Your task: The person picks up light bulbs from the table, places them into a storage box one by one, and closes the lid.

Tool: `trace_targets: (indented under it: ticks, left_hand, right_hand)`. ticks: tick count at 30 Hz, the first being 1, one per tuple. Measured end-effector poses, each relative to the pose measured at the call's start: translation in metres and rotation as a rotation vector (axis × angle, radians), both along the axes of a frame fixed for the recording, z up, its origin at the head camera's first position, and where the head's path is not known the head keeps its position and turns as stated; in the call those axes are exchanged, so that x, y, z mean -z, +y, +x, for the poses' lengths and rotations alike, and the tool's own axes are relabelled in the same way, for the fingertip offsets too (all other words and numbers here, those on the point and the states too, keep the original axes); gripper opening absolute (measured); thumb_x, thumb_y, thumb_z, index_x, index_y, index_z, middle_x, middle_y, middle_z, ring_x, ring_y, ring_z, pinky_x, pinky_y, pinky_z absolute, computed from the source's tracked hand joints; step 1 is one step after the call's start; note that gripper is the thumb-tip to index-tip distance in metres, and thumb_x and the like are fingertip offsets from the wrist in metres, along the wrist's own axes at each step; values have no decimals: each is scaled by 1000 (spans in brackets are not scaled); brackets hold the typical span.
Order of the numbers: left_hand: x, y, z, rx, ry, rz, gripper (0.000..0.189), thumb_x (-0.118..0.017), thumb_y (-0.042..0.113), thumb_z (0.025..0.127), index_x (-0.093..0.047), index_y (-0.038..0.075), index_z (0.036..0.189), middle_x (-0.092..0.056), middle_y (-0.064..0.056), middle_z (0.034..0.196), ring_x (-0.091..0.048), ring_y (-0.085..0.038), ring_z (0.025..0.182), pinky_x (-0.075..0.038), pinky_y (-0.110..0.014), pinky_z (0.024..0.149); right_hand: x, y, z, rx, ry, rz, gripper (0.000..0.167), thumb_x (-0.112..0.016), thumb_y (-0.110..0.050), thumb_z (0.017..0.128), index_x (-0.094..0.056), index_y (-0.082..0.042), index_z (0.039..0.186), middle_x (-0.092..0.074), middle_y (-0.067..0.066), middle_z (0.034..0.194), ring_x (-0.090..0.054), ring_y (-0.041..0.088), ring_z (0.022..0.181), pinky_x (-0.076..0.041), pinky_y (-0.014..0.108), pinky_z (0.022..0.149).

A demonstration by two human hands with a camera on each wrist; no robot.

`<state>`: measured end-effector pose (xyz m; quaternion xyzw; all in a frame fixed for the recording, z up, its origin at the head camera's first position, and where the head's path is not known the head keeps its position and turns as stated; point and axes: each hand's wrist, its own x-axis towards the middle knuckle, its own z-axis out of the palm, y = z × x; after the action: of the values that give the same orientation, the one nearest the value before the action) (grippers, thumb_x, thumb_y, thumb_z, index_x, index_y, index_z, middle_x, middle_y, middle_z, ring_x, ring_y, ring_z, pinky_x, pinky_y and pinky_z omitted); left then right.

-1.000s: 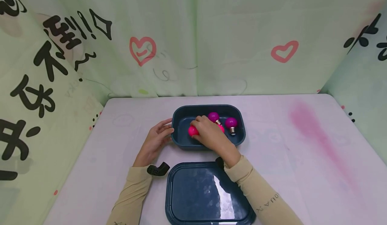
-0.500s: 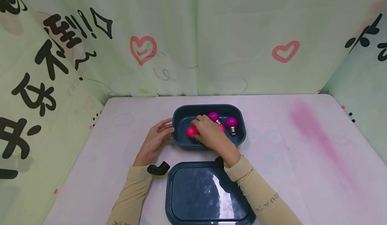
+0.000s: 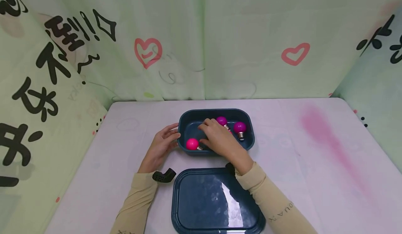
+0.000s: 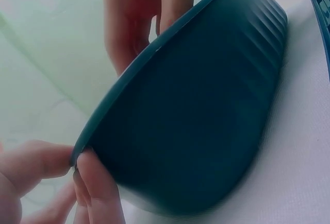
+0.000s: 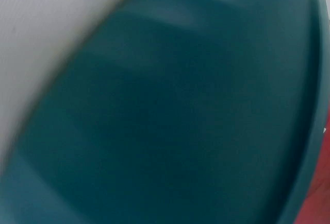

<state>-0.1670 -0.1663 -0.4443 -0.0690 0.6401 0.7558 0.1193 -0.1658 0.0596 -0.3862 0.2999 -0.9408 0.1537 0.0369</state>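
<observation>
A dark blue plastic box (image 3: 185, 127) stands on the table, with round light bulbs inside. My left hand (image 3: 161, 146) pinches its left rim, thumb and fingers on either side in the left wrist view. My right hand (image 3: 218, 138) hangs over the middle of the box, fingers bent and thumb apart, nothing showing between them. Just left of its thumb a pink bulb (image 3: 192, 144) lies in the front left corner. Two purple bulbs, one at the back (image 3: 221, 121) and another at right (image 3: 239, 127), lie beyond the hand. A bit of pink shows behind my right hand, mostly hidden.
In front of the box a dark blue lid (image 3: 210, 199) lies flat, partly under my right forearm. The table (image 3: 298, 178) has a pale cover with a pink smear at right. Printed green curtains (image 3: 245, 35) close in the back and sides.
The pink bulb that was at my right fingertips now lies in the box's front left corner, let go. My right thumb and fingers have parted. The left hand stays on the rim.
</observation>
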Motion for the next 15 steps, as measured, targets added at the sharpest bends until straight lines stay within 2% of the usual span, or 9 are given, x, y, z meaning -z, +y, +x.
trace_targets:
  ticks: [6, 10, 15]
  left_hand:
    - [-3, -1, 0, 17, 6, -16, 49, -66, 10, 95, -52, 11, 142, -60, -7, 117, -60, -13, 93, -54, -24, 77]
    - [-7, -2, 1, 31, 23, -77, 49, -67, 9, 94, -53, 10, 141, -62, -11, 120, -62, -15, 93, -55, -26, 78]
    - [-11, -3, 1, 26, 22, -142, 48, -68, 12, 93, -55, 9, 140, -60, -11, 121, -63, -14, 89, -56, -27, 78]
  right_hand:
    - [-4, 6, 2, -5, 11, -9, 41, -79, -22, 86, -68, -4, 121, -63, 11, 111, -58, 24, 101, -58, 36, 80]
    - [-6, 12, 5, 5, 14, -13, 41, -80, -21, 85, -68, -3, 121, -63, 11, 111, -58, 23, 100, -58, 33, 75]
    - [-9, 20, 10, 8, 34, -22, 40, -79, -20, 86, -68, -3, 120, -63, 11, 112, -58, 24, 102, -58, 33, 76]
